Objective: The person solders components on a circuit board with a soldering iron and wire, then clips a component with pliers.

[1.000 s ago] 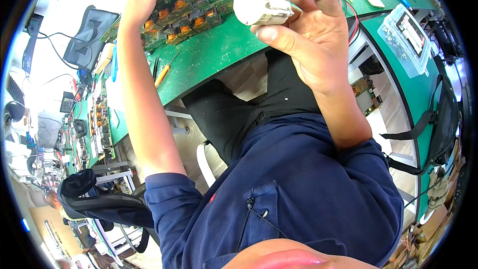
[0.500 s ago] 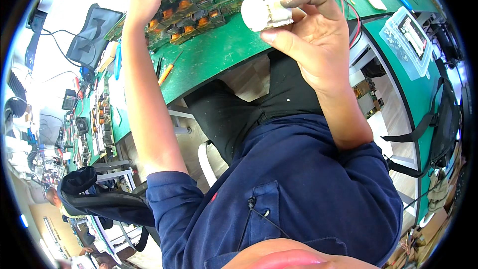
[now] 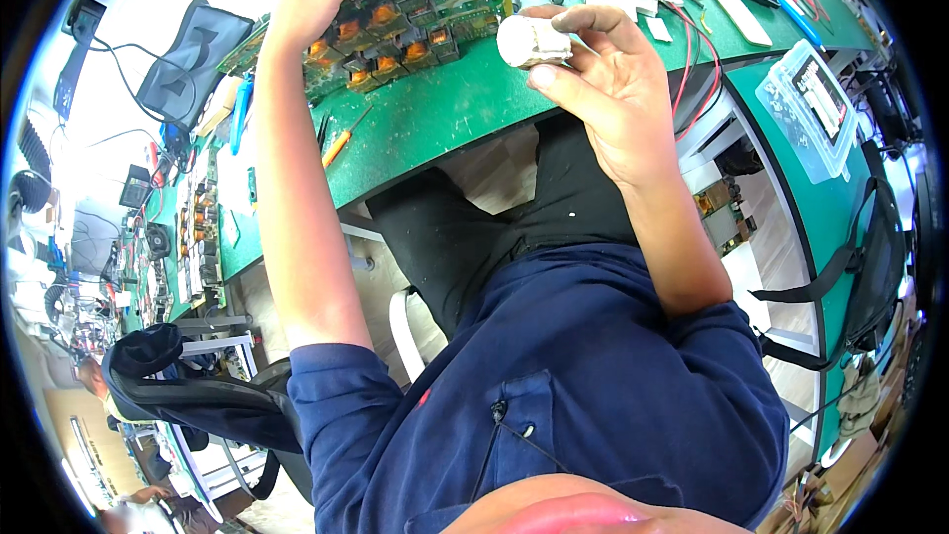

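Observation:
My left hand is closed on the upper left part of a large green circuit board with black cylinders and copper-coloured coils, which stands on the green bench. My right hand holds a short white cylinder with a rough, creased side between thumb and fingers, beside the board's right end and above the bench edge. Below the board lies an orange-handled screwdriver; a blue tool lies to its left.
Wires, small parts and tools cover the bench's back right, with a long white piece. A clear lidded box and black bag sit on the right bench. More boards are at left. A co-worker is at lower left.
The white cylinder in my right hand has moved down and slightly right, appearing smaller. My left hand and the board appear shifted slightly right, along with much of the bench.

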